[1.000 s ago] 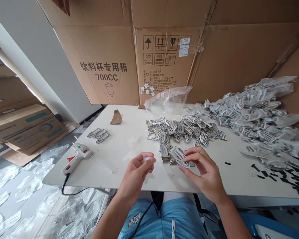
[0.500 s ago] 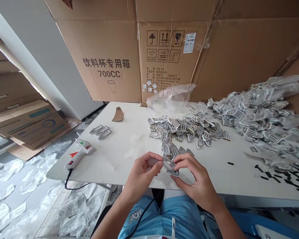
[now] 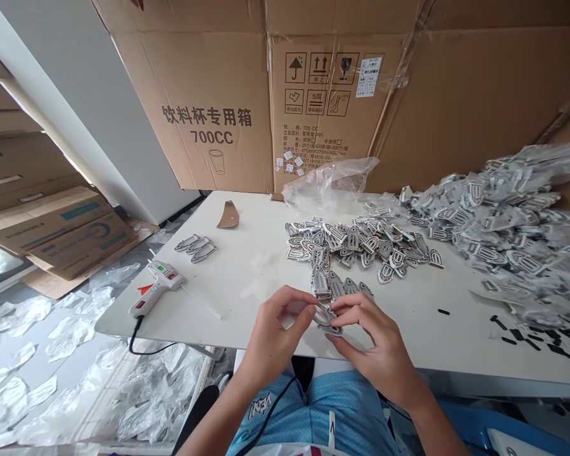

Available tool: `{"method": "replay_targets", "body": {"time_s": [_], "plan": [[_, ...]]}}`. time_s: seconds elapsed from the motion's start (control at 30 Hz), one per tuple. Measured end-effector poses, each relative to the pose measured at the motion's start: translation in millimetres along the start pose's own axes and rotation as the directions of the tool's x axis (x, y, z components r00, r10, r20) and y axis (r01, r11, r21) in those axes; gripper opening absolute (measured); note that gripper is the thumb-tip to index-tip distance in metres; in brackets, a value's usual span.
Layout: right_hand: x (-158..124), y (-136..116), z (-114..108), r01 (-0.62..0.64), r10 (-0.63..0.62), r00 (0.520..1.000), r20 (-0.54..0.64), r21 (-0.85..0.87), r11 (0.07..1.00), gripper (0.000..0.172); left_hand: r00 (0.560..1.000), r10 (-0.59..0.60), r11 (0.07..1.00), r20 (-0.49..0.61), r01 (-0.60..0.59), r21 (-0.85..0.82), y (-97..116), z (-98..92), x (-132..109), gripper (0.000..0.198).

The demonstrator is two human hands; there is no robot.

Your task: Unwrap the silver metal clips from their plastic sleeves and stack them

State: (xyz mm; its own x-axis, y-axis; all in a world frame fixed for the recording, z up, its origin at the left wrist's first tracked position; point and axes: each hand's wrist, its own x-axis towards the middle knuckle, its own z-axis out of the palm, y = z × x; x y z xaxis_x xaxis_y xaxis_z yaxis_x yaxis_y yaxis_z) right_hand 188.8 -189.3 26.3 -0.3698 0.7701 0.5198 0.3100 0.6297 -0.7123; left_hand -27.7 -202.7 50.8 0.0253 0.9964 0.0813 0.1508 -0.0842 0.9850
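My left hand (image 3: 285, 323) pinches the left end of a small grey metal piece (image 3: 322, 315) near the table's front edge. My right hand (image 3: 368, 329) has its fingertips on the right side of the same piece, with the thumb below. Another grey piece (image 3: 333, 329) shows under it, between my hands. Just beyond my fingertips lies a short row of arch-shaped metal pieces (image 3: 335, 285). Behind these spreads a heap of similar pieces (image 3: 361, 240). My fingers partly cover the held piece.
A glue gun (image 3: 156, 288) with a black cord lies at the left, near three linked metal pieces (image 3: 197, 247) and a cardboard scrap (image 3: 228, 215). Bagged pieces (image 3: 498, 221) are piled at right, above black strips (image 3: 551, 342). A cardboard box (image 3: 209, 76) stands behind.
The view has shifted slightly, moving the scene a little to the right. The metal piece between my fingertips has tilted a little; both hands keep nearly the same places.
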Motion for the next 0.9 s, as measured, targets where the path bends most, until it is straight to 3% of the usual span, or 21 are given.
{"method": "replay_targets", "body": {"time_s": [0.27,0.57,0.73,0.9], "plan": [[-0.8,-0.2,3.3,-0.020,0.020,1.000,-0.008,0.023,1.000,0.011,0.993,0.108,0.989,-0.038,-0.104,0.101,-1.5,0.9,0.7,0.014],[-1.0,-0.5,3.8,-0.089,0.091,0.996,-0.016,0.099,0.991,0.010,0.991,0.126,0.985,-0.045,-0.119,0.128,-0.3,0.3,-0.1,0.019],[0.7,-0.3,4.2,-0.151,0.156,0.988,-0.016,0.178,0.973,0.009,0.996,0.051,0.997,-0.078,-0.047,0.057,3.3,-2.9,0.7,0.014],[2.8,-2.7,3.5,-0.227,0.248,0.968,-0.027,0.321,0.920,0.014,0.988,-0.120,0.982,-0.099,0.104,-0.159,4.0,-9.3,4.1,0.023]]}}
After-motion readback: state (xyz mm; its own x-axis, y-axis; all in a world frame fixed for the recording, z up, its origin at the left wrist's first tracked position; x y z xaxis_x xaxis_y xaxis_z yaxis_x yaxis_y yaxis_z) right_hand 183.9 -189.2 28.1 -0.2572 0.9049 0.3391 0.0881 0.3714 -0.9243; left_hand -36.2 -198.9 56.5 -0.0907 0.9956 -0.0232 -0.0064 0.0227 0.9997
